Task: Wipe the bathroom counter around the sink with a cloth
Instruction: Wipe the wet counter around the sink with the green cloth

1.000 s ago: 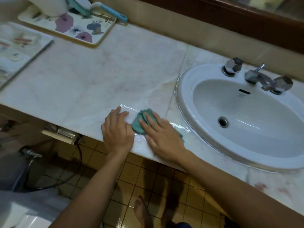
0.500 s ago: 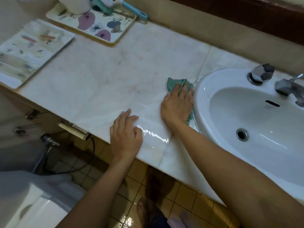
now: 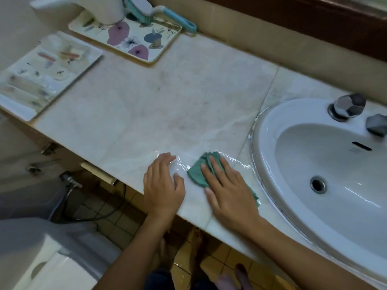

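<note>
Right hand [image 3: 228,191] slid cloth [image 3: 198,173] back from sink [image 3: 265,158]; fingers [image 3: 216,168] straight, pressing it flat. Left hand [image 3: 163,185] open on table [image 3: 146,105], empty, bracing.

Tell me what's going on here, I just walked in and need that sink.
A person is wiping the marble counter with a green cloth. The right hand presses flat on the cloth near the front edge, just left of the sink. The left hand rests flat on the counter beside it, not touching the cloth. Wet streaks glisten around the cloth; the stretch toward the floral tray at the back looks dry.
</note>
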The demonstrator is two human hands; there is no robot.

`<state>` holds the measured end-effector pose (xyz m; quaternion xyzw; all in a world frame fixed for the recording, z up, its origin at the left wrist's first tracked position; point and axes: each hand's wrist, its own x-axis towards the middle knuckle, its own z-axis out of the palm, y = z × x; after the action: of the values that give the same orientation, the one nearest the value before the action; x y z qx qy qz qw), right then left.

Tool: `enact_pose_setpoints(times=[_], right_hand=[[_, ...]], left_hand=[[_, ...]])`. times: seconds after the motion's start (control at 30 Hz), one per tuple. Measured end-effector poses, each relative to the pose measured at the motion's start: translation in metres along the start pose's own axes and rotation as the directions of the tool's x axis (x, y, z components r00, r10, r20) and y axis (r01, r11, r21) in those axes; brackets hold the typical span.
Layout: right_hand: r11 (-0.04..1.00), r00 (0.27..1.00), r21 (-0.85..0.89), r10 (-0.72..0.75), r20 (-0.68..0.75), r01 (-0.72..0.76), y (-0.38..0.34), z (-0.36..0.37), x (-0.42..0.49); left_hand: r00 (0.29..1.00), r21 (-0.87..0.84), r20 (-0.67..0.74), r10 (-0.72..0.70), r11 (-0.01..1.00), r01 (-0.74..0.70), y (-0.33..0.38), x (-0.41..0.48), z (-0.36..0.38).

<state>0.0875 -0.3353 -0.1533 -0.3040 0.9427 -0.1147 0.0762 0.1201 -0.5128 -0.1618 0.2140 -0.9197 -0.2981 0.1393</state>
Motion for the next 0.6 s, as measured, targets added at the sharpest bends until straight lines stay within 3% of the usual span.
enact_pose_setpoints(times=[0.07, 0.17, 0.23, 0.3, 0.37, 0.43, 0.5, 0.53, 0.6], right_hand=[[0.998, 0.998, -0.023, 0.058, -0.012, -0.058, 0.016, -0.004, 0.016], [0.964, 0.963, -0.053, 0.258, -0.077, -0.262, 0.030, -0.011, 0.075], [0.909, 0.905, 0.001, 0.415, -0.098, -0.417, 0.022, -0.015, 0.114], [0.886, 0.880, 0.051, 0.463, -0.102, -0.461, -0.006, -0.008, 0.137], [0.940, 0.935, 0.058, 0.341, -0.101, -0.336, -0.049, 0.008, 0.133], [0.995, 0.995, 0.017, 0.095, -0.035, -0.094, -0.090, 0.019, 0.105], [0.990, 0.989, -0.018, -0.139, 0.058, 0.140, -0.106, 0.021, 0.070], [0.981, 0.978, -0.022, -0.191, 0.084, 0.194, -0.102, 0.019, 0.057], [0.992, 0.991, -0.043, -0.120, 0.053, 0.122, -0.077, 0.012, 0.044]], left_hand=[[1.000, 0.006, 0.000, 0.013, 1.000, -0.013, -0.001, -0.001, 0.000], [0.999, -0.014, 0.036, 0.035, 0.999, -0.035, -0.003, 0.000, -0.003], [0.998, -0.129, 0.062, 0.017, 0.992, -0.008, -0.004, 0.002, -0.009], [0.996, -0.278, 0.090, -0.016, 0.960, 0.041, -0.007, 0.009, -0.023], [0.998, -0.325, 0.067, -0.019, 0.945, 0.040, -0.017, 0.023, -0.041], [1.000, -0.293, 0.014, -0.007, 0.956, 0.011, -0.036, 0.047, -0.061], [1.000, -0.231, -0.012, -0.018, 0.973, 0.014, -0.062, 0.080, -0.077], [0.999, -0.186, -0.024, -0.024, 0.982, 0.019, -0.077, 0.099, -0.083], [1.000, -0.067, -0.018, -0.017, 0.998, 0.015, -0.107, 0.136, -0.092]])
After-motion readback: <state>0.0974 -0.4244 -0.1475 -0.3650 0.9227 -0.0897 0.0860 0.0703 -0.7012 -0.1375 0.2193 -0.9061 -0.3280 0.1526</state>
